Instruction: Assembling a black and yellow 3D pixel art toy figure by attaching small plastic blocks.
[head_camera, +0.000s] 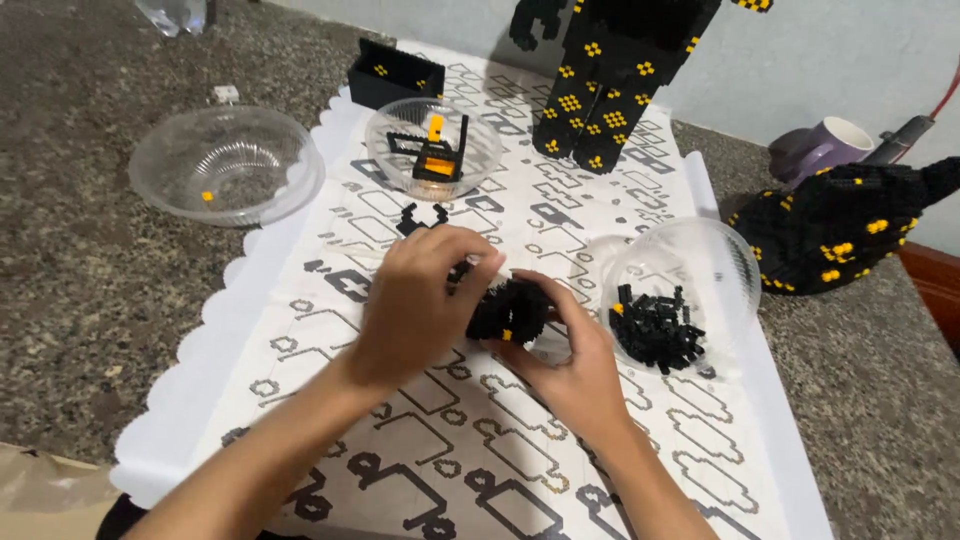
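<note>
Head view looks down on a speckled stone surface (90, 280) covered in the middle by a white paper mat (300, 300) with a scalloped edge and a printed pattern of black outlines. Both hands meet over the centre of the mat on a small black brick assembly (510, 310) with a few yellow studs. The left hand (415, 305) lies over the assembly's left side from above, its grip closed narrow on that end with the fingers curled around it. The right hand (570, 365) cups the assembly from below and from the right, thumb against its near side, so its grip is also closed on the piece. The assembly is held just above the mat, between the two hands.

Just right of the hands a clear plastic bowl (720, 260) holds a heap of loose black bricks (655, 330). Beyond the hands, a second clear bowl (480, 140) holds black and orange pieces, and a third bowl (230, 165) sits well to the left on the stone with one tiny yellow piece inside. A small black open box (390, 75) stands at the mat's far edge. The legs of a tall black-and-yellow brick figure (600, 90) rise at the far end, and another black brick build (835, 235) lies at the right, near a purple mug (820, 150).
</note>
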